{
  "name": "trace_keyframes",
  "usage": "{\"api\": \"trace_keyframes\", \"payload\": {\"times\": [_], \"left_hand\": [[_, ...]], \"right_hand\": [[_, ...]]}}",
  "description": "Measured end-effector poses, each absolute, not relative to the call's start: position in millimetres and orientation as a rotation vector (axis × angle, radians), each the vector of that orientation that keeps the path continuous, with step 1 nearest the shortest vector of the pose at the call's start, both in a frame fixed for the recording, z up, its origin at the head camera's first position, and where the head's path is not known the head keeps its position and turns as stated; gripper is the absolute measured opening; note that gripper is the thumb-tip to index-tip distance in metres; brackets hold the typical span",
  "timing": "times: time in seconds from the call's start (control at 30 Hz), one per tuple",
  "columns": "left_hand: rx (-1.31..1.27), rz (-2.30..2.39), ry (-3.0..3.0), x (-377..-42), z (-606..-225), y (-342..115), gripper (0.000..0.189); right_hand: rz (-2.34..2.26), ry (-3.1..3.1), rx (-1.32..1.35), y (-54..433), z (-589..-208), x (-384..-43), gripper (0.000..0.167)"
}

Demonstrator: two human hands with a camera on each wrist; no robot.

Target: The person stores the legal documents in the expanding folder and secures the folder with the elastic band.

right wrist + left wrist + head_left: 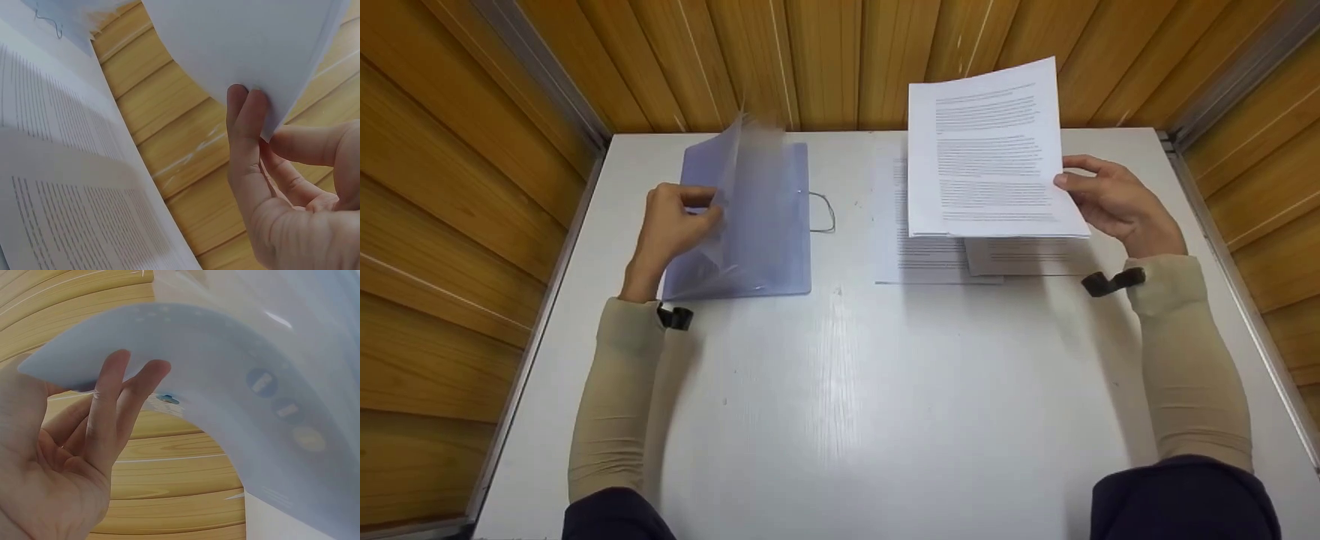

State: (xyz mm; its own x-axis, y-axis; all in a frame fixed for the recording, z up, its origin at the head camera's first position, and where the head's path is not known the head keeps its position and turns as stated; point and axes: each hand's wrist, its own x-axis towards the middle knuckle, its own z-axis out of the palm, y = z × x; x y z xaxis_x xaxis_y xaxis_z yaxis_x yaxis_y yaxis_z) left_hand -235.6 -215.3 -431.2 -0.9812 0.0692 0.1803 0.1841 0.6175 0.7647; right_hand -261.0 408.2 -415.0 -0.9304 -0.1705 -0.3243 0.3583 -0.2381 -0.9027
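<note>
At the left of the table lies a translucent blue-purple folder [791, 262] with a thin cord loop [832, 214] at its right edge. My left hand [671, 225] pinches the edge of its raised cover [208, 354], which bends in a curve in the left wrist view. Clear leaves inside the folder are blurred. On the other side, my right hand [1125, 202] grips printed sheets [986, 161] by their right edge, between thumb and fingers, above the table. Beneath them lie more printed papers [889, 251], partly covered by the held sheets.
The white table [832, 390] is bounded by wood-plank walls [825, 60] at the back and both sides. A small black wrist device [679, 318] sits on the left forearm, and another black device [1110, 282] on the right one.
</note>
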Motion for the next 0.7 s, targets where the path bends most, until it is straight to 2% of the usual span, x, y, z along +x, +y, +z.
{"api": "trace_keyframes", "payload": {"times": [0.7], "left_hand": [[-0.202,-1.288,-2.755,-237,-431,-213,0.034]], "right_hand": [[-2.281,1.583,0.117,363,-401,-276,0.035]]}}
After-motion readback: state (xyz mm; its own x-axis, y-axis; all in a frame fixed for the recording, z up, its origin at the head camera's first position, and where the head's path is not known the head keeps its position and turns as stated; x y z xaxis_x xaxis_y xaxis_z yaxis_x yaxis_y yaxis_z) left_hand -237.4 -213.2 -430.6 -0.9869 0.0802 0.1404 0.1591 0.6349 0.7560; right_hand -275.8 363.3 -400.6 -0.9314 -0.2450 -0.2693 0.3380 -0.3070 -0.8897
